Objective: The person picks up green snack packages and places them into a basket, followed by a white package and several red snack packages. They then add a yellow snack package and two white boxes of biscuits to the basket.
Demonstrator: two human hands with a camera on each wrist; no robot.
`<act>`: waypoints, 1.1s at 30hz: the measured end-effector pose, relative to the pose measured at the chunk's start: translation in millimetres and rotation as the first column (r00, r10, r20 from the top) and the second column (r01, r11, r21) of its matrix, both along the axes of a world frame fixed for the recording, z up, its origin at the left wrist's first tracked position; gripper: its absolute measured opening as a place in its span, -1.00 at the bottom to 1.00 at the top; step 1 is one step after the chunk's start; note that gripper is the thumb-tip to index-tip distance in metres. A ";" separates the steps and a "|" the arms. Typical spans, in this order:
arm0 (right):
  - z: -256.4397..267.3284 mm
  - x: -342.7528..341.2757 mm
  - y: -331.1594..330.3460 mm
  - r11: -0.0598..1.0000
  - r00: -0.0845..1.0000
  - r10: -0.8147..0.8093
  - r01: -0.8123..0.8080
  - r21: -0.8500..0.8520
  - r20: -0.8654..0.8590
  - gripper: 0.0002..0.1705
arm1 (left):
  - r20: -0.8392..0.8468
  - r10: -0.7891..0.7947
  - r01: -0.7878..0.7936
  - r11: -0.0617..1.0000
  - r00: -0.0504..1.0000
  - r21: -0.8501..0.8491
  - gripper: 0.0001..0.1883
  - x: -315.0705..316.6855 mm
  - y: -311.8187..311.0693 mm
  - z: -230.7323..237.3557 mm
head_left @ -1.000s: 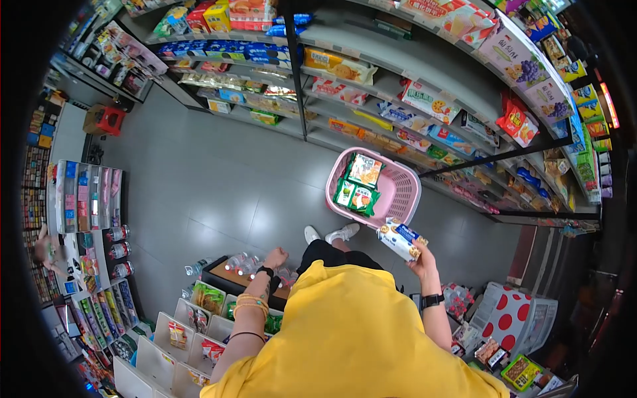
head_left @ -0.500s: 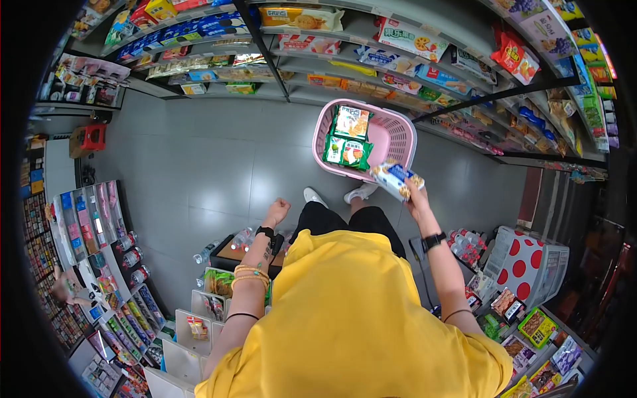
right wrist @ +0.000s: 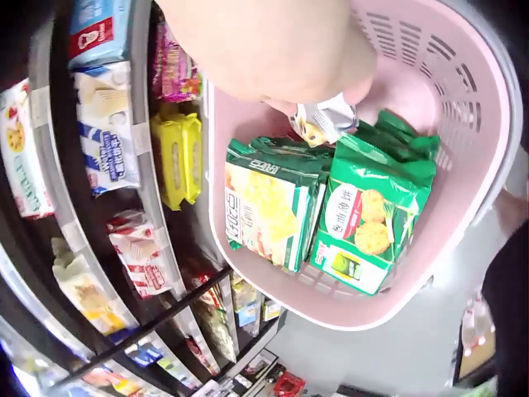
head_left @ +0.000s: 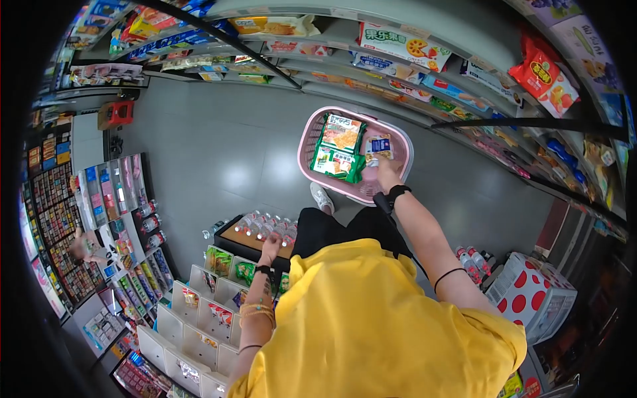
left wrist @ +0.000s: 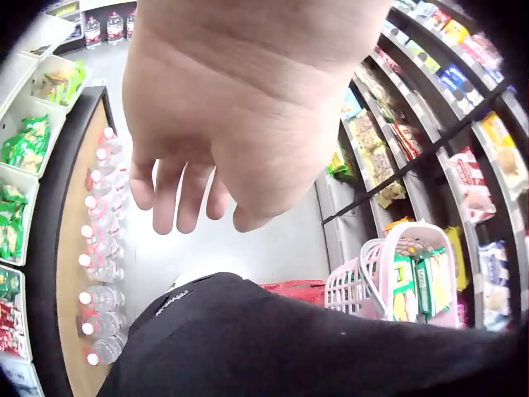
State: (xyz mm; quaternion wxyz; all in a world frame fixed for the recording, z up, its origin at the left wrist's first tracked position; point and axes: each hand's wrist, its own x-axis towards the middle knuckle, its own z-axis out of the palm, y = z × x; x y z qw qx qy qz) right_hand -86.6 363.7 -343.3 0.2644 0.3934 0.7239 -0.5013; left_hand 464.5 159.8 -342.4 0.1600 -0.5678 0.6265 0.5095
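Note:
A pink shopping basket [head_left: 303, 147] stands on the floor in front of the person. My right hand [head_left: 387, 174] reaches down inside it and grips a small white-and-blue pack of cookies [head_left: 379, 144]. In the right wrist view the hand hides most of that pack [right wrist: 331, 117]. Beside it lie two kinds of green biscuit packs, one with a pale front [right wrist: 266, 205] and one showing round crackers [right wrist: 374, 223]. My left hand [left wrist: 235, 124] hangs with loosely bent fingers and nothing in it, near the plastic bottles [left wrist: 101, 244] at the person's left side.
Shelves of packaged snacks [head_left: 405, 46] run along the far side, close behind the basket. White bins with snack bags [head_left: 199, 315] stand at the lower left. A white box with red dots [head_left: 524, 295] is at the right. Grey tiled floor [head_left: 219, 142] stretches left of the basket.
The right hand has moved from beyond the basket's near rim down into it, carrying the cookie pack. The left hand has dropped back toward the bottles, its fingers loosening.

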 end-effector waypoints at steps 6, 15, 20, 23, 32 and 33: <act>-62.5 0.6 -5.1 0.977 0.978 -0.159 0.175 -0.122 0.133 0.09 | 0.099 0.254 -0.263 0.961 0.962 0.085 -0.78 -53.6 102.1 82.4; -49.4 10.2 29.9 0.844 0.932 0.201 -0.009 -0.537 0.300 -0.68 | 0.127 0.107 -0.115 0.991 0.986 0.061 -0.75 -59.9 123.7 61.8; 214.9 -70.1 48.3 0.253 0.916 0.392 -0.196 -0.947 -0.085 -0.64 | 0.085 -0.088 0.087 0.996 0.992 0.016 -0.74 -115.8 81.8 26.2; 399.6 -85.2 68.6 -0.046 0.790 0.188 -0.587 -0.809 -0.584 -0.67 | -0.095 -0.080 0.080 0.997 0.992 -0.004 -0.72 -162.8 64.6 8.8; 613.4 2.9 132.6 -0.288 0.335 -0.275 -0.923 -0.256 -0.901 -0.66 | -0.147 -0.406 0.416 0.908 0.902 0.050 -0.70 -230.2 31.9 -26.0; 616.2 8.7 133.2 -0.271 0.315 -0.293 -0.933 -0.238 -0.903 -0.66 | -0.153 -0.417 0.429 0.902 0.896 0.054 -0.70 -233.3 30.6 -23.4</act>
